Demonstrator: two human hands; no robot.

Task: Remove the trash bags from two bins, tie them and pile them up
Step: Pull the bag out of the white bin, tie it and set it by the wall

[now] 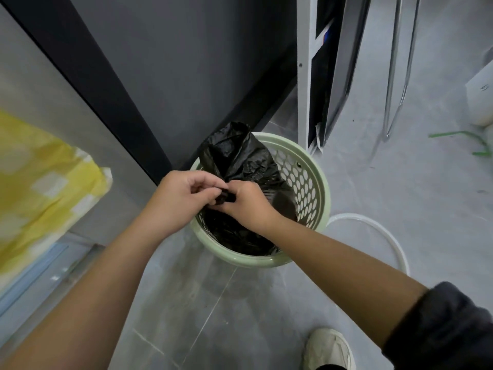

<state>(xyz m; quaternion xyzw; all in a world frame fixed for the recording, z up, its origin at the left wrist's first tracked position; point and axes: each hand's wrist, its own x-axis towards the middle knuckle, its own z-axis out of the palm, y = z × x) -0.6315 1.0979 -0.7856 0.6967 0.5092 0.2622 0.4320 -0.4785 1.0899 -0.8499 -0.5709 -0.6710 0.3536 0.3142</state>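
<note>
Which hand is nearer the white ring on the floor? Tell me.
Right. The right hand grips the black bag left of the white ring; the left hand grips it farther left.

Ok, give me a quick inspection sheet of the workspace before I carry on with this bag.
Surface: grey tiled floor, scuffed in front of the bin.
Job's things: black trash bag sits inside the green perforated bin, its top gathered above the rim; a second bin cannot be made out for certain.
Clutter: white ring on the floor right of the bin; green strap farther right.
Hands: left hand and right hand both pinch the bag's gathered top over the bin.
Cables: nothing seen.
Surroundings: dark wall behind, white metal frame at right, yellow-white cloth at left, white shoe below.
</note>
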